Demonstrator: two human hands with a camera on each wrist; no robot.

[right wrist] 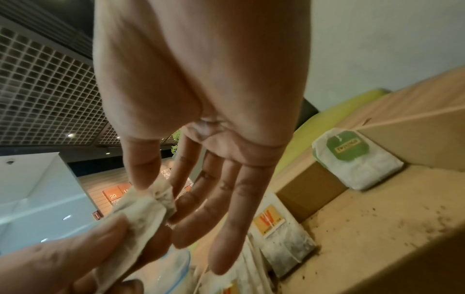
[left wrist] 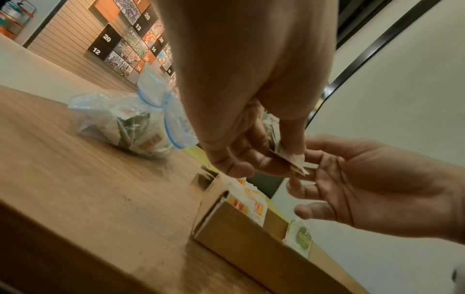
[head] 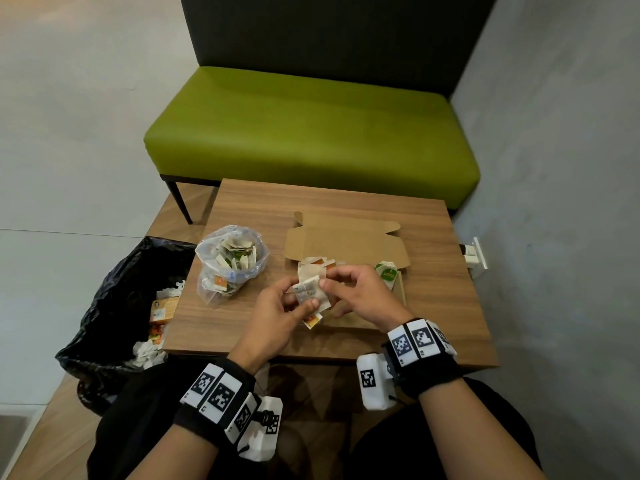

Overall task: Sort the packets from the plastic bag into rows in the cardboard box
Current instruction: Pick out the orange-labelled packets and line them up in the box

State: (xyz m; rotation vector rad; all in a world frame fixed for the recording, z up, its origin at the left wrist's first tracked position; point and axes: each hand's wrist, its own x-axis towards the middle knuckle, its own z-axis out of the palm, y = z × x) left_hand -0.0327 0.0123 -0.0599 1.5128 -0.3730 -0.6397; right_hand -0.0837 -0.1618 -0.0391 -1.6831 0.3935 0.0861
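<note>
Hands: left hand (head: pixel 277 315) and right hand (head: pixel 360 294) both pinching one packet (head: pixel 309 293); cardboard box (head: pixel 346 242) few filed; plastic bag (head: pixel 230 263) still mostly full.

The worktop (head: pixel 242 209) is wood-grain, matt and smooth, with dark crumbs on it near the box in the left wrist view. The cardboard box (head: pixel 346 242) is plain brown card, dull and unprinted inside. The plastic bag (head: pixel 211 251) is thin, clear, crinkled film with a glossy sheen and a blue strip. The packets (head: pixel 309 293) look like soft, matt, off-white paper, slightly creased, some with printed orange or green labels. The bench (head: pixel 311 133) seat is smooth green upholstery. The bin liner (head: pixel 114 289) at left is shiny black plastic.
</note>
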